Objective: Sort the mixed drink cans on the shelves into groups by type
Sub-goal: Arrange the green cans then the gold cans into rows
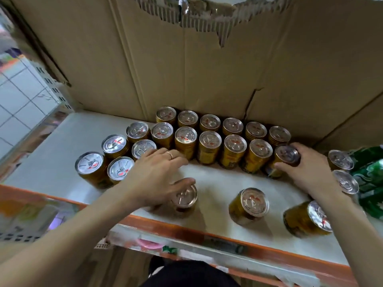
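I am watching the right hand (304, 164) gripping a gold can (285, 160) at the rear rows' right end; the left hand (157, 172) is hovering released. Three loose cans are standing near the shelf (217, 177) front edge; a forearm could sweep one off.

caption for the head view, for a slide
Right hand gripping a gold can in the row, left hand over another can on the shelf.

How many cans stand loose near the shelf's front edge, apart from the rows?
3: a dark can at the left hand, a middle gold can, a right gold can beside the right forearm. Arms may hide more.
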